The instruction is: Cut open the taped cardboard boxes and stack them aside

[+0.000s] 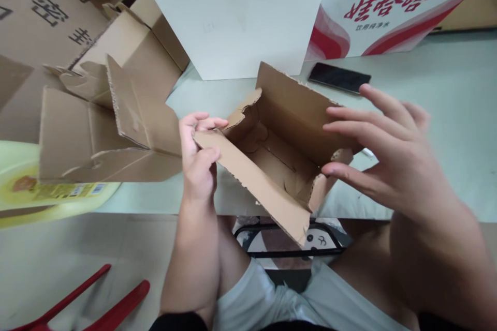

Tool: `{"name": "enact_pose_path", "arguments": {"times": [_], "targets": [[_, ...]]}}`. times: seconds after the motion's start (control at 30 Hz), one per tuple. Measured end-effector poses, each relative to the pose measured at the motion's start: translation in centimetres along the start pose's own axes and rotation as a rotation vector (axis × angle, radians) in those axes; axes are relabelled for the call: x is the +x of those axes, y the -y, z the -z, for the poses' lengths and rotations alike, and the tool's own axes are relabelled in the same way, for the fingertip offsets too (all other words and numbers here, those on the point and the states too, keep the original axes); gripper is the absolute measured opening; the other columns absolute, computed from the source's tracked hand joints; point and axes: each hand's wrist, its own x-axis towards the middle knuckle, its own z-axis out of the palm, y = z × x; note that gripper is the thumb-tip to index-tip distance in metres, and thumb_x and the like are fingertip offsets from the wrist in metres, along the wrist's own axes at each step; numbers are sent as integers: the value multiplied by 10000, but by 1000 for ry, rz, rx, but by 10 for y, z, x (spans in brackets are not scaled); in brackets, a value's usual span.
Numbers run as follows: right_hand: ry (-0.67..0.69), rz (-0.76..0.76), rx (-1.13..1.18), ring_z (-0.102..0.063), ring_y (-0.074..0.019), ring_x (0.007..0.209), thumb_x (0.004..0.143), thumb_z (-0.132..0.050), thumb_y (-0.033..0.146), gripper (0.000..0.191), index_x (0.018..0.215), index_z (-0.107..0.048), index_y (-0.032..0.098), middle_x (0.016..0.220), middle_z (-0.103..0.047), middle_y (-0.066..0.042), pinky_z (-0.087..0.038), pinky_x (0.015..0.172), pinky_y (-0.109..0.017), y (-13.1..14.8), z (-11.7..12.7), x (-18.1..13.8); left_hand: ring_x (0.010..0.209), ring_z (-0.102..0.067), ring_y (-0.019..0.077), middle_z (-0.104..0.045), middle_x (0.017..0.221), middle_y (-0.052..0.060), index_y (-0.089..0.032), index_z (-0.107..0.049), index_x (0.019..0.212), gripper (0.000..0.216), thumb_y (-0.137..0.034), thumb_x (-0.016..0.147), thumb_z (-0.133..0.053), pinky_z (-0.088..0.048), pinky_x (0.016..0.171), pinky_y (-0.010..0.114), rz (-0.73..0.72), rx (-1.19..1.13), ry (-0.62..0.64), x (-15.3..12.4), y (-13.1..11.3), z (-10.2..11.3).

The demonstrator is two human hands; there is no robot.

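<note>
A small brown cardboard box (267,186) is held tilted at the table's front edge, its open top facing me and its flaps spread outward. Inside, the folded bottom panels show slots and creases. My left hand (200,160) grips the left corner, thumb on the near flap and fingers behind it. Over the right side, my right hand (388,150) has its fingers spread. Its fingertips are at the far flap and its thumb is by the short right flap; whether they press on the cardboard I cannot tell.
Other opened cardboard boxes (143,98) lie at the left beside a yellow container (19,181). White boxes (240,20) and a red-and-white printed carton (373,20) stand at the back. A black phone (339,77) rests on the pale table (446,93). Something red (120,305) is at lower left.
</note>
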Motion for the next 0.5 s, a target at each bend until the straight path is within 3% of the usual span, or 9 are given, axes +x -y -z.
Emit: {"name": "enact_pose_path", "arguments": {"times": [0.1, 0.2, 0.27, 0.37, 0.43, 0.5], "targets": [[-53, -49, 75, -331, -465, 1526, 872, -764, 478, 450, 1281, -626, 348, 1477, -547, -97, -424, 1127, -644, 0, -11, 2, 1029, -683, 272, -693, 1017, 46, -304, -524, 1148, 557, -672, 774, -710, -555, 957, 476, -10, 101, 11, 1, 3, -3], [-157, -4, 148, -449, -402, 1459, 875, -776, 323, 576, 1397, -536, 354, 1573, -407, -114, -492, 1116, -576, 6, -23, 3, 1070, -676, 257, -685, 1045, 56, -306, -515, 1229, 652, -758, 796, -695, -538, 995, 447, -10, 195, 8, -1, 10, -6], [-162, 53, 214, -595, -315, 1319, 895, -734, 219, 647, 1461, -458, 365, 1473, -528, -107, -551, 1061, -500, 9, -29, 2, 1166, -656, 275, -663, 1177, 84, -323, -469, 1353, 752, -758, 789, -713, -524, 1027, 458, -5, 275, 11, -3, 15, -9], [23, 123, 307, -714, -241, 1095, 936, -591, 128, 584, 1453, -444, 355, 1171, -730, -50, -587, 988, -456, 10, -29, 3, 1325, -581, 322, -558, 1422, 115, -368, -365, 1486, 856, -704, 798, -749, -519, 1052, 496, -2, 365, 15, -8, 18, -13], [138, 147, 320, -721, -244, 1101, 917, -526, 93, 545, 1400, -497, 345, 1153, -754, -48, -575, 1009, -476, 9, -26, 2, 1383, -535, 330, -501, 1506, 112, -379, -379, 1492, 803, -678, 834, -729, -522, 1060, 497, -26, 399, 11, -9, 16, -16], [161, 142, 371, -699, -255, 1181, 886, -515, 81, 552, 1372, -530, 343, 1250, -733, -53, -571, 1028, -482, 7, -21, 0, 1420, -501, 321, -504, 1512, 104, -356, -473, 1447, 671, -652, 884, -688, -494, 1109, 497, -68, 438, 21, -10, 14, -19]]}}
